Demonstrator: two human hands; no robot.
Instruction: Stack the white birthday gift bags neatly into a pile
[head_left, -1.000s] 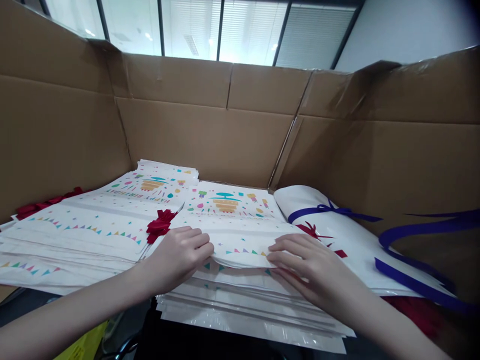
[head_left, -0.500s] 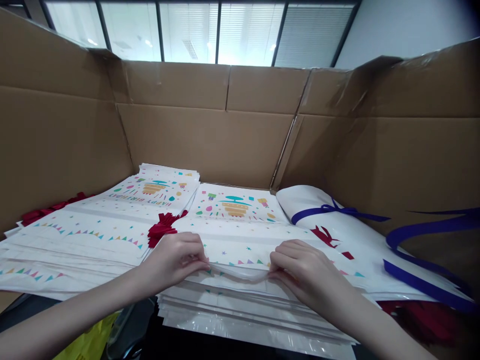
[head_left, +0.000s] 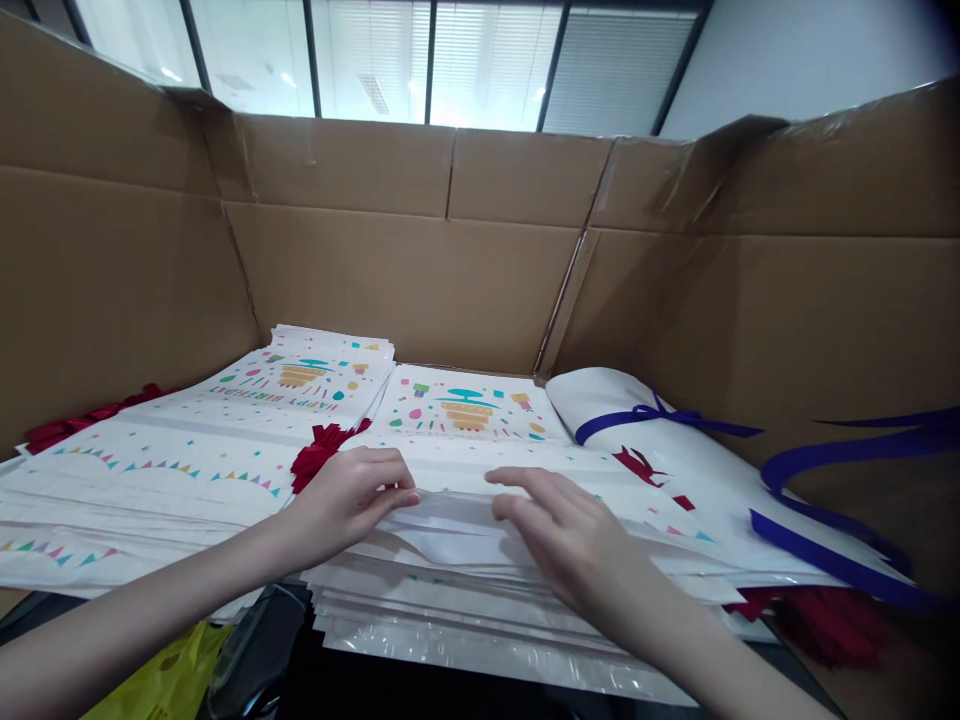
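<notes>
In the head view, a stack of white plastic bags (head_left: 480,615) printed with birthday pictures lies before me. My left hand (head_left: 356,497) pinches the front edge of the top bag (head_left: 454,512) between thumb and fingertips, and this edge is raised and partly see-through. Over the right part of the same bag, my right hand (head_left: 574,535) has its thumb and index finger parted, with nothing visible between them. A red ribbon bunch (head_left: 321,452) lies just behind my left hand, against the stack.
A second stack of printed bags (head_left: 225,432) lies at left. To the right is a rolled white bundle (head_left: 611,395) tied with blue ribbon (head_left: 645,412). Cardboard walls (head_left: 405,270) rise around the stacks. A yellow bag (head_left: 165,675) is low at left.
My right hand has let go of the bag's edge, moved slightly left and opened its fingers. The front edge now stands higher, covering the flag print. My left hand keeps its pinch.
</notes>
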